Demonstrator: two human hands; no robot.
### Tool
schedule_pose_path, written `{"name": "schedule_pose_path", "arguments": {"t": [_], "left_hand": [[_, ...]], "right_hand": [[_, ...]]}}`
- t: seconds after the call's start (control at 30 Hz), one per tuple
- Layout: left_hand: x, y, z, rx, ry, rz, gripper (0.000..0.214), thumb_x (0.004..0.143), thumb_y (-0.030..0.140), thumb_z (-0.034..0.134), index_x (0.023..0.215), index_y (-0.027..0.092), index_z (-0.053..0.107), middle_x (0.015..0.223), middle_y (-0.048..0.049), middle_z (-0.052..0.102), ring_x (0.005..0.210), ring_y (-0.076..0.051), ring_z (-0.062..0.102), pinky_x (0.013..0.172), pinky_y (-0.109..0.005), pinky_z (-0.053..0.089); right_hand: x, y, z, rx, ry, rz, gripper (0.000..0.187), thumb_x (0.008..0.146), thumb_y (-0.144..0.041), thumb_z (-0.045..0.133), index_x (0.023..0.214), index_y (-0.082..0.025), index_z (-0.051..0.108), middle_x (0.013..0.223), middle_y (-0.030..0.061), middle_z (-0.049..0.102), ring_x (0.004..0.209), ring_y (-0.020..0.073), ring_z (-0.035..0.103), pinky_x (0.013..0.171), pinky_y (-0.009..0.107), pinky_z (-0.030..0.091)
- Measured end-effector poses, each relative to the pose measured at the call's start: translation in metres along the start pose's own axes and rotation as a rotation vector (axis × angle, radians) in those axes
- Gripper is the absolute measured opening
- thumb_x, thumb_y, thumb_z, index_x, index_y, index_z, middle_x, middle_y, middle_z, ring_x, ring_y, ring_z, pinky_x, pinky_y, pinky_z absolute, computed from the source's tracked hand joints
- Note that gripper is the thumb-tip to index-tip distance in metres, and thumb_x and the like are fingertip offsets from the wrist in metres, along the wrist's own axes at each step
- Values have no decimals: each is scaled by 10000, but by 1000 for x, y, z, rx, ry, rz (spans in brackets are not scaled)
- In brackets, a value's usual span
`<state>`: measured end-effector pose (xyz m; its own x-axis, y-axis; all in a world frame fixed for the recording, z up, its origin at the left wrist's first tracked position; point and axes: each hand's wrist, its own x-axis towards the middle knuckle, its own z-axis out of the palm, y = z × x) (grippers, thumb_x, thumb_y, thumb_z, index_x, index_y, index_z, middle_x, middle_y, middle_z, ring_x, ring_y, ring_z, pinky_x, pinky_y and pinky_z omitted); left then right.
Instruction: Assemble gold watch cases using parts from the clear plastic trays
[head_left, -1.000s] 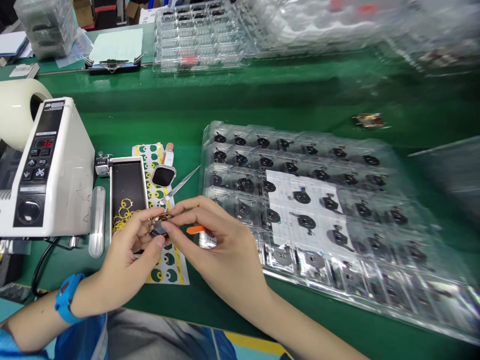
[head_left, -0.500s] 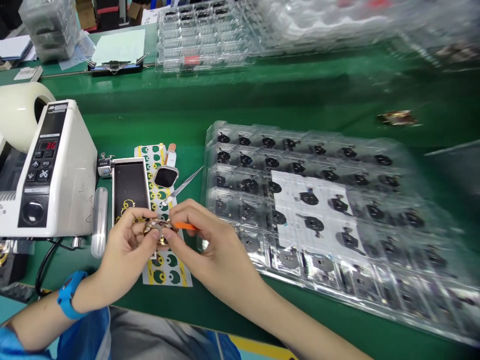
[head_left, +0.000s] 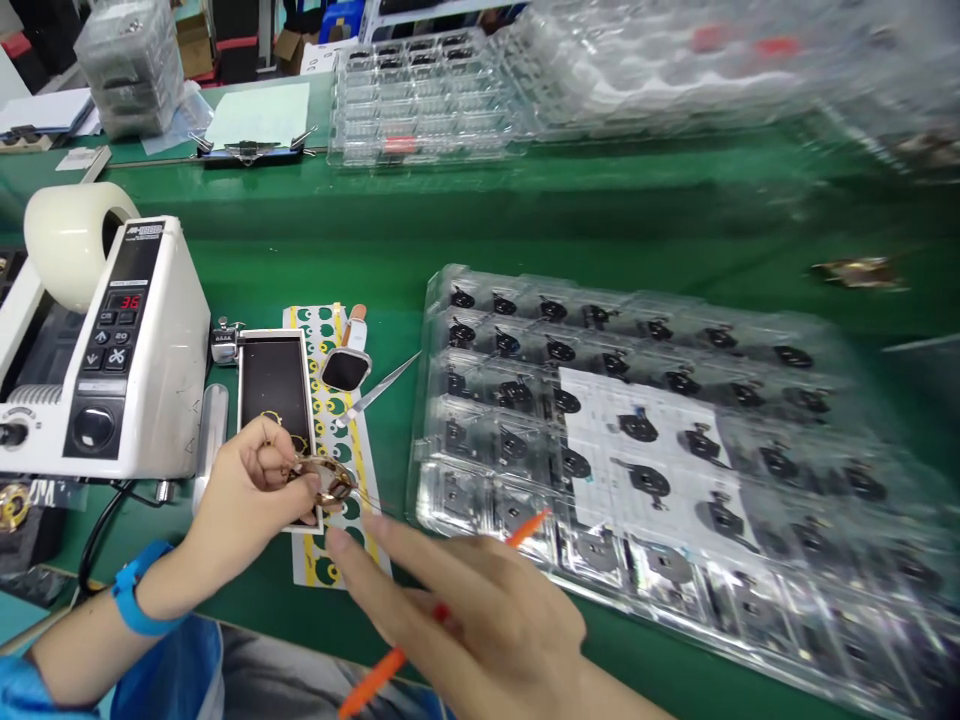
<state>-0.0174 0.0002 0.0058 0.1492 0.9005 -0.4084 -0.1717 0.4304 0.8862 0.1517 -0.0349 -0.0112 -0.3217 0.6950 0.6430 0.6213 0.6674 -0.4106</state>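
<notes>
My left hand (head_left: 251, 485), with a blue band at the wrist, pinches a small round copper-gold part (head_left: 326, 482) with a thin strip sticking out to its right. The part is over the lower right corner of a shallow white-rimmed tray (head_left: 268, 350) with a black inside, where thin yellow rings (head_left: 300, 443) lie. My right hand (head_left: 480, 610) is blurred, just right of and below the part. Across it an orange stick (head_left: 529, 528) is held between the fingers. Thumb and forefinger point towards the part; I cannot tell whether they touch its strip.
A white tape dispenser (head_left: 161, 400) stands left. Beside the tray lie a perforated yellow-and-white sheet (head_left: 356, 545), a square-faced watch (head_left: 345, 370) and pointed tweezers (head_left: 386, 382). A large clear tray (head_left: 480, 510) of round black parts fills the right. Behind are a clipboard (head_left: 251, 152) and clear trays (head_left: 420, 100).
My right hand has drawn back right and down from the part, and the orange stick has turned to lie across the hand. The part now tilts in my left hand. The view has shifted slightly.
</notes>
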Motion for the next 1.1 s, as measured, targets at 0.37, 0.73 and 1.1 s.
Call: {"name": "schedule_pose_path", "arguments": {"t": [0.37, 0.73, 1.1], "left_hand": [[-7, -10, 1, -129, -104, 0, 227, 729, 202, 760, 776, 180, 539, 611, 57, 648, 580, -93, 646, 608, -205, 587], [-15, -22, -1, 218, -40, 251, 179, 857, 162, 561, 1002, 159, 665, 733, -41, 732, 670, -159, 704, 693, -258, 597], [-14, -28, -3, 405, -5, 325, 234, 868, 177, 539, 1058, 174, 675, 762, -43, 728, 636, -144, 663, 558, -209, 512]], "right_hand": [[14, 14, 21, -204, 92, -171, 117, 869, -67, 609, 978, -105, 594, 811, 132, 752, 582, 189, 661, 478, 299, 448], [18, 16, 16, -226, 26, -275, 111, 928, -97, 498, 951, -136, 599, 833, 117, 755, 590, 174, 658, 494, 294, 471], [14, 13, 22, -282, 76, -225, 80, 886, -89, 575, 961, -113, 589, 810, 135, 750, 564, 189, 635, 466, 312, 420]]}}
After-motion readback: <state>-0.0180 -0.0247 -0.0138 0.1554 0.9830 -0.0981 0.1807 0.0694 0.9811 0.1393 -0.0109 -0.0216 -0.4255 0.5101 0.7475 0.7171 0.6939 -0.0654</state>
